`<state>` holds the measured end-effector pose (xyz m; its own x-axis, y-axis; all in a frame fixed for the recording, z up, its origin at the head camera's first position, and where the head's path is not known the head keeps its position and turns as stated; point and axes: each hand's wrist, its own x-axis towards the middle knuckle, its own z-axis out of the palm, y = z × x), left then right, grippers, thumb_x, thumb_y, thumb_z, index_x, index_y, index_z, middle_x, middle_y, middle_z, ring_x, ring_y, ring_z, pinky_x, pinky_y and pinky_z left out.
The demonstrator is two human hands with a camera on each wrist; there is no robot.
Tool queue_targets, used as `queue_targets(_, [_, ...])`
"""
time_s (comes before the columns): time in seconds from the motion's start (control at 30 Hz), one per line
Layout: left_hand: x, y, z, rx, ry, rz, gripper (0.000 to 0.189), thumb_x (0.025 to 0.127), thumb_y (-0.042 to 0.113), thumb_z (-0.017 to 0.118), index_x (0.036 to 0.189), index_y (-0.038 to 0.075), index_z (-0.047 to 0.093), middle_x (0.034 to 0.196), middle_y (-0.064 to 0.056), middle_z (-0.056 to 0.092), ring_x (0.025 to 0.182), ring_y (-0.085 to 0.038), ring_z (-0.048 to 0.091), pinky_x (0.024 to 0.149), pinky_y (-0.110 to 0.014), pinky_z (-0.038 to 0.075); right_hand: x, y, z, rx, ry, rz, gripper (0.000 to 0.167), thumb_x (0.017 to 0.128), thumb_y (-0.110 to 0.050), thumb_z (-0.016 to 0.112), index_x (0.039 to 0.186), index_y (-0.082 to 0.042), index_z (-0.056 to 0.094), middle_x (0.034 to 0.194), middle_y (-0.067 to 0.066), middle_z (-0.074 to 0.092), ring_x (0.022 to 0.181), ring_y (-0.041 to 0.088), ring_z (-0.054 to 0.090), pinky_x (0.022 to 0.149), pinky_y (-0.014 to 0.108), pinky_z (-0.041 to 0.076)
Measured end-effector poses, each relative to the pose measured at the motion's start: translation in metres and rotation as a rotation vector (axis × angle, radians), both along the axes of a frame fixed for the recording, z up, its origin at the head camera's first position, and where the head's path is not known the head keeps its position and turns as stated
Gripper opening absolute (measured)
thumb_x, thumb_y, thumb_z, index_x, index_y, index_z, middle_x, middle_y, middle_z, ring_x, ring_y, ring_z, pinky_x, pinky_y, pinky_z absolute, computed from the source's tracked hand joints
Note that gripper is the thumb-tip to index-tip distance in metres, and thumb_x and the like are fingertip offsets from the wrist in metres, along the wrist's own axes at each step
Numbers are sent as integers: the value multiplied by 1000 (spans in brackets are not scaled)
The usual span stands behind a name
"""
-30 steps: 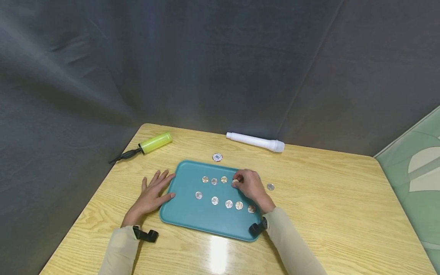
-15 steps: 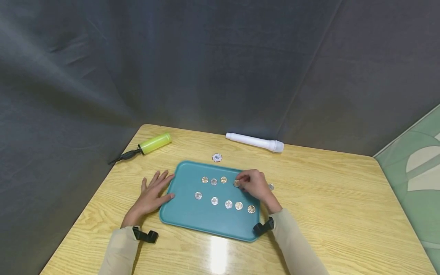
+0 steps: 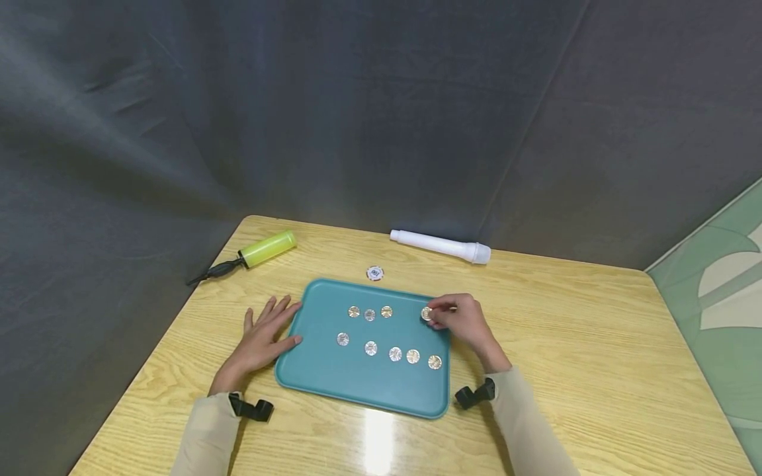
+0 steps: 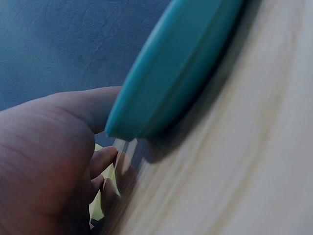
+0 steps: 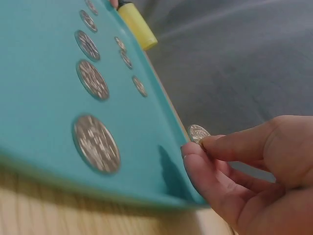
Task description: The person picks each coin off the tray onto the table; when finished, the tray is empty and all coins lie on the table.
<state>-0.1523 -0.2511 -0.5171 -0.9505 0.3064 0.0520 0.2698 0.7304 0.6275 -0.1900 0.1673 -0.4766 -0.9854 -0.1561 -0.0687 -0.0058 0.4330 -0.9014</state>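
Observation:
Thumb and finger of my right hand (image 3: 461,320) pinch a gold-coloured coin (image 3: 426,313) near the far right corner of the teal tray (image 3: 357,390). In the right wrist view the coin (image 5: 197,132) is held slightly above the tray, partly covered by the fingertips. My left hand (image 3: 260,340) lies with fingers spread at the tray's left side, its fingertips and thumb touching the rim. Two rows of coins lie flat on the tray: a far row with a silver coin (image 3: 370,315) between two gold ones, and a near row of several, including a gold coin (image 3: 434,362) at the right.
Beyond the tray lies a poker chip (image 3: 375,273) on the wooden table (image 3: 595,344). A white toy microphone (image 3: 440,246) is at the back edge. To the far left is a yellow-green hand pump (image 3: 268,249) with a black end. Dark cloth hangs behind.
My right hand has lifted the coin and carried it to the right, toward the tray's right rim. The silver coin on the table right of the tray is now hidden. The left hand stays put.

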Motion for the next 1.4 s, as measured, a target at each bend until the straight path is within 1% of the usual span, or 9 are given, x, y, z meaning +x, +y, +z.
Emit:
queue_targets(0.13, [1,0,0,2,-4,1,69,96,36,66,156,18,38,166,-22,23,154,-50,6,112,-78,-11,2,12,1,-30,-14,-17,18,91,4,66,106,11,72,93,26,75,71,7,73,67,26,62])
queue_targets(0.27, [1,0,1,2,-4,2,69,96,36,66,156,18,38,166,-22,23,154,-50,6,112,-78,-11,3,24,1,-67,-30,-29,20,92,4,65,109,14,70,98,29,74,72,5,73,69,26,63])
queue_targets(0.4, [1,-1,0,5,-4,2,69,96,35,66,156,18,38,166,-22,24,154,-51,6,112,-78,-11,5,36,0,-105,-51,-52,22,93,4,63,111,16,68,99,30,73,72,4,72,70,25,63])
queue_targets(0.67, [1,-1,0,12,-11,0,69,96,35,66,156,18,38,166,-22,23,155,-50,5,112,-77,-12,10,58,1,-129,-76,-85,27,94,5,61,116,20,64,99,24,73,73,4,72,71,23,62])
queue_targets(0.8, [1,0,1,16,-15,0,69,96,35,66,156,18,38,166,-22,23,155,-50,5,113,-77,-12,12,69,1,-129,-90,-87,29,95,4,60,119,21,61,100,24,73,74,5,73,72,25,63])
queue_targets(0.9, [1,0,2,16,-17,-2,69,96,36,66,156,18,38,166,-22,23,155,-50,5,113,-77,-12,14,78,0,-115,-97,-91,30,95,4,60,120,21,61,99,24,73,74,4,73,71,24,62])
queue_targets(1.17, [0,0,1,12,-17,-2,69,96,36,66,156,19,38,166,-22,23,155,-50,5,113,-77,-11,19,97,-2,-95,-122,-105,32,97,3,58,123,22,58,95,16,74,75,3,72,71,21,62])
queue_targets(1.4, [-1,-1,-1,5,-8,-2,69,96,36,66,156,19,38,166,-22,23,154,-50,6,112,-78,-10,23,110,-6,-65,-143,-116,33,97,3,58,125,22,57,103,21,74,76,2,72,73,23,62])
